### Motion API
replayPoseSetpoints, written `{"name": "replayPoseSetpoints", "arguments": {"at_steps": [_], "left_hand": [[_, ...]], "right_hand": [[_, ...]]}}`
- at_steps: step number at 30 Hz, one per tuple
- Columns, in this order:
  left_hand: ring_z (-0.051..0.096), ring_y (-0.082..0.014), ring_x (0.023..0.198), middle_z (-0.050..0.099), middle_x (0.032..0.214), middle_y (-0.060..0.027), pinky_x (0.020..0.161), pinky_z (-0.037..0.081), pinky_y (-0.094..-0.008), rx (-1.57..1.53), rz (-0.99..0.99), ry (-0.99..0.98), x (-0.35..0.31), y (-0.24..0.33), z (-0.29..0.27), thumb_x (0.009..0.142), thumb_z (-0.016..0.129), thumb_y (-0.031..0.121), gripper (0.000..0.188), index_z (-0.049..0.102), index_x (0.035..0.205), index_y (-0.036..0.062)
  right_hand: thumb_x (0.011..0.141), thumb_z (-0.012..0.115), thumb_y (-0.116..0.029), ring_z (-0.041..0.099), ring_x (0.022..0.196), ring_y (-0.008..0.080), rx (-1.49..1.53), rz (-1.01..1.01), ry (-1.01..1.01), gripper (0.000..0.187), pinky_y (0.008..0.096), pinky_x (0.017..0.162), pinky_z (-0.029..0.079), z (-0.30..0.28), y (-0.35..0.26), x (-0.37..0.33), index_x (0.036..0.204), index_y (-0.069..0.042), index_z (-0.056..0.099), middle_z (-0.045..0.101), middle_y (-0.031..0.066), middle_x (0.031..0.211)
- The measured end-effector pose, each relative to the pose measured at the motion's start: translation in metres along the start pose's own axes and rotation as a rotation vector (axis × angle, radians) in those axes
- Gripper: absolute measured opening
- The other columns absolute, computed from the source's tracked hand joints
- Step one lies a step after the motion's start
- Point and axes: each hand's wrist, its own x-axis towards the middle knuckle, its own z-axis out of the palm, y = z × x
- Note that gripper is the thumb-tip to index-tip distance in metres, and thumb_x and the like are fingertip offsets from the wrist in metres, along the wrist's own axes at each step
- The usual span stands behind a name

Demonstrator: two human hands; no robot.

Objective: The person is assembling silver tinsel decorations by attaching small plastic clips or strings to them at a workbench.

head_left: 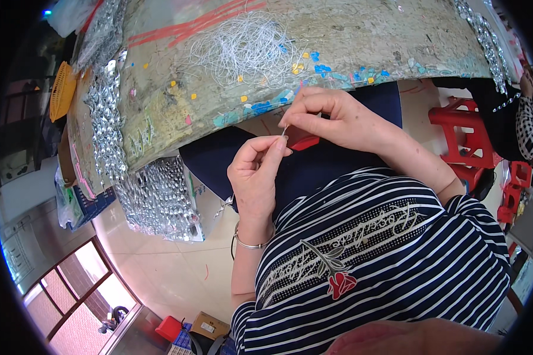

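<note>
Left hand [256, 171], right hand [331, 118] — both grips pinching one thin strand [285, 131] — one white thread tangle [243, 52] beyond

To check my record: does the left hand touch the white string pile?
Apart: in the head view, the table's edge lies between the left hand and white string pile.

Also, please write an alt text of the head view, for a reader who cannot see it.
A person's left hand and right hand are close together, pinching a thin pale strand at the fingertips. Beyond them, a loose tangle of pale cord lies on a worn, stained table, with shiny silver strings along its left side.
</note>
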Motion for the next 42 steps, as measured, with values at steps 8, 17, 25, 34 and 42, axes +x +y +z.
{"name": "replayPoseSetpoints", "arguments": {"at_steps": [8, 17, 25, 34, 42], "left_hand": [[0.062, -0.0081, 0.077, 0.068, 0.086, -0.0057, 0.072, 0.048, -0.0202, 0.024, -0.075, -0.051, 0.0, 0.001, -0.005, 0.087, 0.067, 0.004, 0.011, 0.067, 0.097, -0.0015], [0.061, -0.0095, 0.072, 0.069, 0.084, -0.0074, 0.069, 0.048, -0.0208, 0.098, 0.034, -0.078, 0.004, 0.0, -0.011, 0.086, 0.067, 0.005, 0.013, 0.067, 0.097, -0.0018], [0.062, -0.0089, 0.077, 0.068, 0.087, -0.0063, 0.069, 0.05, -0.0209, 0.029, 0.062, -0.077, 0.001, -0.006, -0.004, 0.087, 0.065, 0.003, 0.01, 0.067, 0.096, -0.0023], [0.058, -0.0069, 0.073, 0.067, 0.086, -0.006, 0.063, 0.046, -0.0192, 0.012, 0.047, -0.07, 0.001, -0.004, -0.004, 0.09, 0.063, 0.005, 0.011, 0.067, 0.098, -0.0018], [0.051, -0.0051, 0.07, 0.065, 0.082, -0.0037, 0.062, 0.038, -0.0177, -0.194, -0.067, -0.098, 0.005, -0.007, -0.01, 0.09, 0.065, 0.01, 0.013, 0.067, 0.096, -0.0008]], "right_hand": [[0.089, 0.064, -0.011, 0.056, 0.083, 0.0127, 0.037, 0.034, -0.051, 0.011, 0.0271, 0.079, 0.044, 0.0, 0.002, -0.001, 0.097, -0.005, 0.07, 0.061, 0.0029, 0.088], [0.09, 0.06, -0.012, 0.057, 0.081, 0.0174, -0.485, -0.364, 0.095, 0.011, 0.0286, 0.076, 0.044, -0.014, -0.005, 0.0, 0.085, -0.002, 0.057, 0.058, 0.0066, 0.083], [0.101, 0.048, -0.022, 0.055, 0.09, 0.0087, 0.535, 0.142, -0.157, 0.02, 0.0269, 0.081, 0.045, -0.009, -0.011, -0.007, 0.092, -0.005, 0.055, 0.061, 0.0027, 0.097], [0.082, 0.063, -0.007, 0.055, 0.092, 0.0262, -0.484, -0.502, 0.061, 0.004, 0.0332, 0.081, 0.046, 0.007, -0.01, -0.005, 0.086, -0.008, 0.062, 0.061, 0.0021, 0.091], [0.07, 0.07, 0.0, 0.052, 0.098, 0.0272, -0.565, -0.576, 0.022, 0.022, 0.0356, 0.085, 0.044, 0.013, -0.009, -0.004, 0.09, -0.007, 0.061, 0.059, 0.004, 0.104]]}}
